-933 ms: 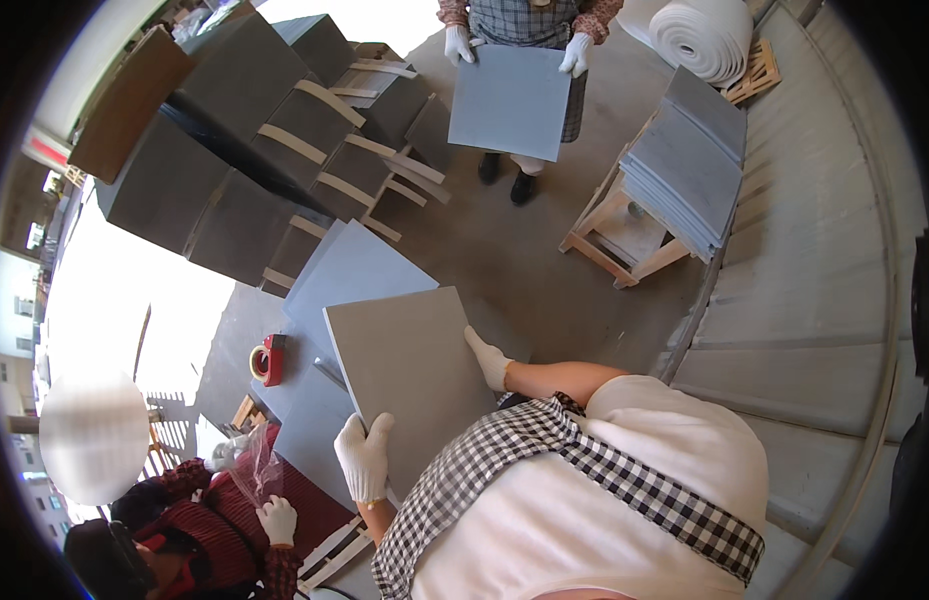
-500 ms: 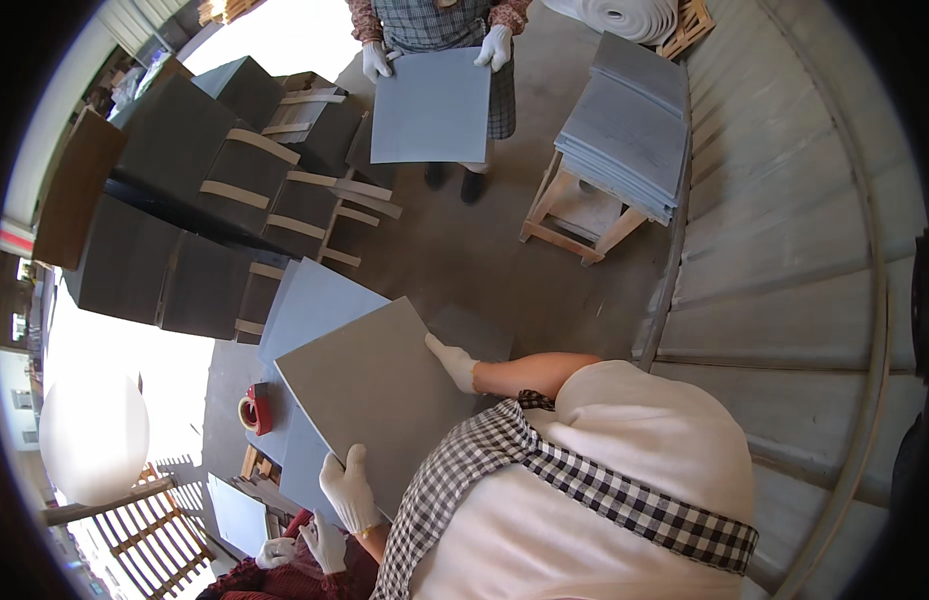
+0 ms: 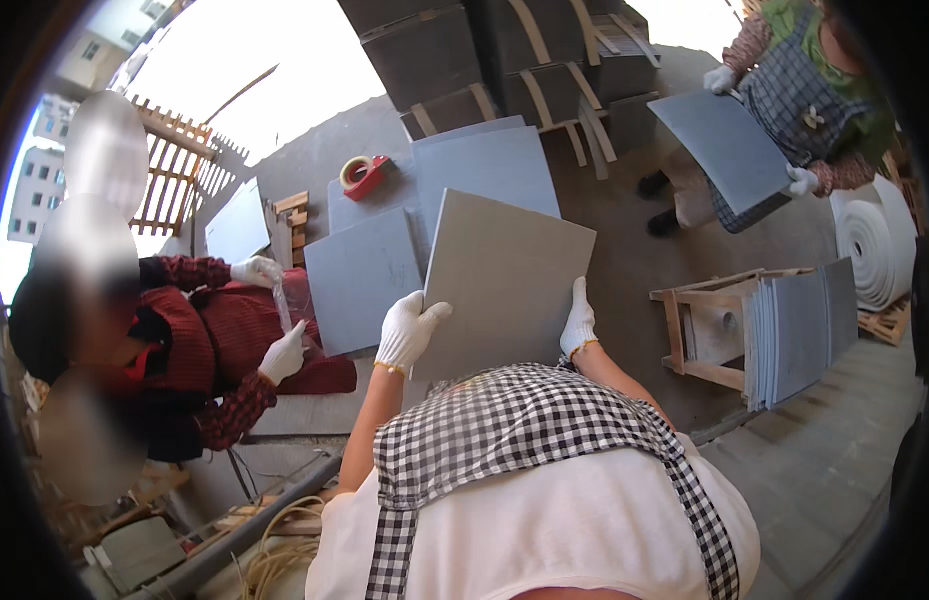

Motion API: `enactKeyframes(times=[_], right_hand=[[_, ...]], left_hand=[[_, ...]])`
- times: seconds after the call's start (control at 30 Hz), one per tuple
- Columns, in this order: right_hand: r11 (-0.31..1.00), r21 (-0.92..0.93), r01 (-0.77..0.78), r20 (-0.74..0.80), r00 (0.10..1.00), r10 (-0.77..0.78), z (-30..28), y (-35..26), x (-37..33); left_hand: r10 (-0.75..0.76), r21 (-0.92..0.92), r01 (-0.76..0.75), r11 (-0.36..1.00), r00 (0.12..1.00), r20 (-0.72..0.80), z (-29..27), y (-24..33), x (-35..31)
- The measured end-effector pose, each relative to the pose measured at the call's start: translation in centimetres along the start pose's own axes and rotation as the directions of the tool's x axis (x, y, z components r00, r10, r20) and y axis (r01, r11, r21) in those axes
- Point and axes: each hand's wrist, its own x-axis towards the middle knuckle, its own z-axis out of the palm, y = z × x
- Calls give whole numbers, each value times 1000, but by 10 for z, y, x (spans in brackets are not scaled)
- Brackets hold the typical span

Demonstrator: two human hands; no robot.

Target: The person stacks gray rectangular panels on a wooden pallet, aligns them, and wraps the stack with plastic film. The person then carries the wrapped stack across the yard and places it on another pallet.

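I hold a thin, square grey slab (image 3: 509, 270) tilted in front of my checked apron. My left hand (image 3: 409, 328), in a white knitted glove, grips its left edge with the thumb on top. At the opposite edge, my gloved right hand (image 3: 579, 318) closes round the side, its fingers partly hidden beneath. Just beyond the slab lie larger blue-grey sheets (image 3: 479, 165) on a low surface, with another blue-grey slab (image 3: 362, 278) to the left. A red tape dispenser (image 3: 364, 178) with a tape roll rests on the sheets.
At left, a co-worker in red sleeves (image 3: 209, 340) handles clear plastic film (image 3: 292, 300). Another person (image 3: 804, 100) at upper right carries a grey slab (image 3: 719, 145). Slabs (image 3: 799, 330) lean on a wooden stand (image 3: 699, 335). Stacked dark blocks (image 3: 424, 65) stand far ahead; a white foam roll (image 3: 874, 245) is at right.
My view has swung left, bringing the red-sleeved co-worker further into sight and shifting the other person to the right. Both my hands still hold the slab, now more level across my front.
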Motion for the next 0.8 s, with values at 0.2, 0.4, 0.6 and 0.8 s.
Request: enactKeyframes(times=[0.2, 0.4, 0.6, 0.8], right_hand=[[986, -167, 17, 3, 1000, -16, -21, 29, 51], [955, -296, 9, -47, 999, -24, -11, 25, 47], [951, -307, -22, -12, 1000, 19, -32, 46, 99], [905, -422, 40, -10, 999, -49, -22, 36, 81]], left_hand=[[-124, -60, 120, 991, 990, -63, 15, -44, -3], [-269, -126, 250, 960, 947, -174, 32, -59, -19], [-345, -209, 300, 931, 910, -230, 59, -101, -10], [-437, -323, 358, 876, 872, -220, 58, -91, -19]])
